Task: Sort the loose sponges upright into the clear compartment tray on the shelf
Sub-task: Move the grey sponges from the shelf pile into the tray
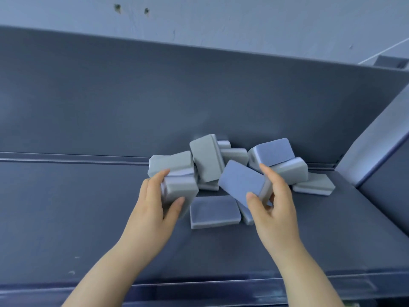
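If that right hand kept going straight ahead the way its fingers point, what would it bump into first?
Most likely the blue-topped sponge lying just beyond it. The right hand, gripping a tilted blue sponge, has its forefinger almost at that sponge's near edge. Depth is hard to judge from one view.

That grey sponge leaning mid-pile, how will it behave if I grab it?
Probably light: the right hand holds a blue sponge between thumb and fingers. The grey sponge leans on neighbours, so nudging may topple it. Flat sides: unlikely to roll.
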{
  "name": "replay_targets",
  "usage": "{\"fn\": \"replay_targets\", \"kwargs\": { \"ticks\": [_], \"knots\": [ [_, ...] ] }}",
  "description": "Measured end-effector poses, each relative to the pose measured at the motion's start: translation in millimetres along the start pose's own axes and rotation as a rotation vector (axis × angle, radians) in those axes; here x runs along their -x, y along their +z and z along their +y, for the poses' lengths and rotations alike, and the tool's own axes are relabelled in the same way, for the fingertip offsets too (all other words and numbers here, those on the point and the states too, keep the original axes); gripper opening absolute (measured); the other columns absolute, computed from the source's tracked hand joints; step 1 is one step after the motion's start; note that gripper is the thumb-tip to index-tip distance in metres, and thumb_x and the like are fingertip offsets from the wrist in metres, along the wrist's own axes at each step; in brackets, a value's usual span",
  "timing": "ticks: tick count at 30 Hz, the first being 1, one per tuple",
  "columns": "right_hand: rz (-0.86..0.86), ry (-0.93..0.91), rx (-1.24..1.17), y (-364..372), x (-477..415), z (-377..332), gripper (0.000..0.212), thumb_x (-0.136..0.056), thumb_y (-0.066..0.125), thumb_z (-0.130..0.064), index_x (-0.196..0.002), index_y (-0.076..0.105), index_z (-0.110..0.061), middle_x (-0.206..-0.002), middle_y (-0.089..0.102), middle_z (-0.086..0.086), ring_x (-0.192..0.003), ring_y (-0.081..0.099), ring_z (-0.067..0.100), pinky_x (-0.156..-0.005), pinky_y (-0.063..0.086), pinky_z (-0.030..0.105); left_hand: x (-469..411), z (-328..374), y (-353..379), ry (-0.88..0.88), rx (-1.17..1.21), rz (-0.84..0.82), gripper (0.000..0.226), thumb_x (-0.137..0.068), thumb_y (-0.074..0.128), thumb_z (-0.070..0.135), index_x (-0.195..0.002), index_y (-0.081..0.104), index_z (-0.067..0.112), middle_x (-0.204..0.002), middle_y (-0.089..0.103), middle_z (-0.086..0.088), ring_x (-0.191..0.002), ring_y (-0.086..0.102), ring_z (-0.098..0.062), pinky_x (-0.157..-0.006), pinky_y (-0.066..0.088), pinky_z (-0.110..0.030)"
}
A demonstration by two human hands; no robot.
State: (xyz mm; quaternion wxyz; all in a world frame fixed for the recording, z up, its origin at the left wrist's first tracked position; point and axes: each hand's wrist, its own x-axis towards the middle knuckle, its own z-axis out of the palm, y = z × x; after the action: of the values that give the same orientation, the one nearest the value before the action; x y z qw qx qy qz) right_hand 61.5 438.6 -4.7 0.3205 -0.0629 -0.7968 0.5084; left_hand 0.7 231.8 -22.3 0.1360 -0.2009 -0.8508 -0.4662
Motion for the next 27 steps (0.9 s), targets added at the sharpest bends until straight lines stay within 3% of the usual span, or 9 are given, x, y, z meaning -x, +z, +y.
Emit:
{"fn": "replay_targets", "kwargs": {
  "ticks": [3,7,10,15,18,20,22,24,27],
  "knots": [
    [-0.016,0.008,-0.021,5,5,-7,0.044,-0.078,0.056,-0.028,-0.11,0.044,-0.056,-0.112,0.04,-0.018,-0.098,0.043,-0.012,-0.073,0.037,0.0,2,7,1,0.014,0.043,0.003,0.048,-0.083,0.066,0.024,-0.108,0.034,0.052,-0.108,0.041,0.031,-0.101,0.04,0.017,-0.073,0.033,0.002],
    [-0.051,-0.048,-0.051,8,10,-10,0.043,-0.088,0.056,-0.011,-0.114,0.048,-0.044,-0.128,0.038,-0.013,-0.093,0.047,-0.019,-0.071,0.037,-0.001,7,12,5,0.064,-0.006,-0.001,0.047,-0.079,0.071,0.025,-0.098,0.038,0.05,-0.103,0.047,0.033,-0.102,0.042,0.012,-0.075,0.034,0.0],
    [-0.15,-0.05,-0.025,9,11,-7,0.021,-0.083,0.059,-0.033,-0.104,0.059,-0.041,-0.129,0.041,-0.02,-0.091,0.052,-0.005,-0.076,0.036,0.003,9,13,7,0.09,-0.061,0.039,0.047,-0.076,0.075,0.024,-0.097,0.04,0.047,-0.098,0.047,0.031,-0.099,0.041,0.009,-0.075,0.032,0.0],
    [-0.341,0.003,-0.007,5,16,4,0.059,-0.074,0.076,-0.012,-0.113,0.048,-0.046,-0.126,0.031,-0.036,-0.115,0.038,-0.015,-0.084,0.042,0.008,13,16,7,0.064,-0.109,0.089,0.042,-0.075,0.075,0.025,-0.108,0.05,0.031,-0.094,0.045,0.031,-0.09,0.04,0.001,-0.072,0.034,-0.005],
    [-0.292,-0.093,0.137,2,18,7,0.058,-0.075,0.074,-0.009,-0.109,0.046,-0.047,-0.129,0.034,-0.027,-0.107,0.041,-0.018,-0.084,0.044,0.01,19,19,6,0.055,-0.092,0.116,0.05,-0.077,0.073,0.025,-0.116,0.045,0.04,-0.099,0.044,0.033,-0.093,0.045,-0.002,-0.071,0.035,-0.008],
    [-0.232,-0.156,0.167,-4,19,7,0.048,-0.073,0.076,-0.017,-0.109,0.052,-0.038,-0.124,0.039,-0.022,-0.099,0.043,-0.021,-0.078,0.043,0.006,23,23,6,0.1,-0.087,0.149,0.057,-0.079,0.071,0.023,-0.123,0.042,0.045,-0.103,0.044,0.037,-0.09,0.045,0.003,-0.068,0.037,-0.01],
    [-0.183,-0.176,0.206,-11,19,6,0.041,-0.07,0.073,-0.04,-0.106,0.057,-0.029,-0.113,0.046,-0.021,-0.094,0.045,-0.018,-0.074,0.043,0.007,27,27,7,0.144,-0.096,0.173,0.056,-0.08,0.071,0.021,-0.125,0.044,0.042,-0.109,0.043,0.037,-0.093,0.046,0.01,-0.067,0.038,-0.008],
    [-0.144,-0.188,0.261,-19,18,5,0.05,-0.066,0.06,-0.06,-0.099,0.061,-0.022,-0.099,0.051,-0.02,-0.089,0.047,-0.012,-0.071,0.041,0.008,33,33,8,0.165,-0.088,0.187,0.05,-0.08,0.072,0.025,-0.122,0.048,0.04,-0.114,0.044,0.032,-0.098,0.046,0.011,-0.07,0.04,-0.009],
    [-0.097,-0.151,0.251,-33,17,5,0.046,-0.068,0.067,-0.053,-0.099,0.06,-0.02,-0.088,0.051,-0.023,-0.082,0.049,-0.006,-0.069,0.036,0.003,42,47,10,0.211,-0.108,0.215,0.044,-0.078,0.064,0.029,-0.119,0.05,0.039,-0.114,0.044,0.03,-0.099,0.046,0.01,-0.075,0.04,-0.006]
  ]
}}
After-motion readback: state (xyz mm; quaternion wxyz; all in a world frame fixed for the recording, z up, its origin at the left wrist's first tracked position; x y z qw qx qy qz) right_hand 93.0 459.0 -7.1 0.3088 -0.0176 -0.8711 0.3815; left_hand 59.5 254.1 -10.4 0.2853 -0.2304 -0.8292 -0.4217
